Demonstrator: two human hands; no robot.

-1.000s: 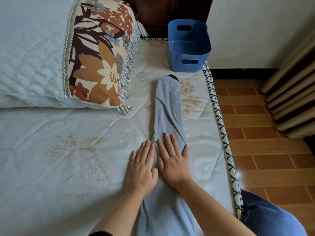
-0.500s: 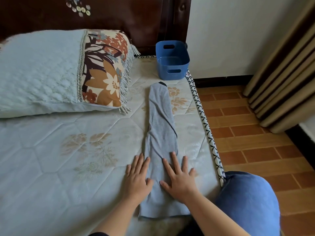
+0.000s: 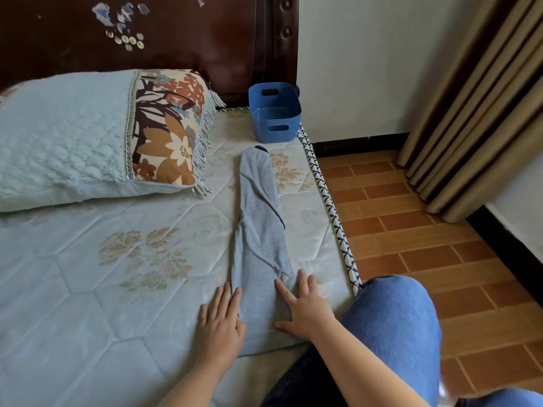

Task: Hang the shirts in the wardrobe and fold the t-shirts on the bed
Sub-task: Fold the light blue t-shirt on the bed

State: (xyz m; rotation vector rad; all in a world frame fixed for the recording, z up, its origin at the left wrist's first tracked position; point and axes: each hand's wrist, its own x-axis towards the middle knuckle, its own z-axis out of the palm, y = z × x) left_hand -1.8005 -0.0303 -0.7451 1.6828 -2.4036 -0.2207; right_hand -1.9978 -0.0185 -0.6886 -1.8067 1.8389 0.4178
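A grey t-shirt (image 3: 260, 230) lies folded into a long narrow strip on the pale blue mattress (image 3: 88, 289), running from the near edge toward the headboard. Its dark collar shows at the far end. My left hand (image 3: 220, 324) lies flat along the strip's left edge near its near end, fingers straight. My right hand (image 3: 304, 309) presses flat on the strip's right side, fingers spread.
A blue plastic basket (image 3: 274, 113) stands at the head corner of the bed, beyond the shirt. A pale blue pillow with a floral end (image 3: 88, 136) fills the left. My blue-jeaned knee (image 3: 393, 318) rests at the mattress's right edge above the brick floor. Brown curtains (image 3: 476, 98) hang at right.
Both hands have slid down the strip toward its near end and spread apart to its two sides. The camera has pulled back, bringing the headboard into view.
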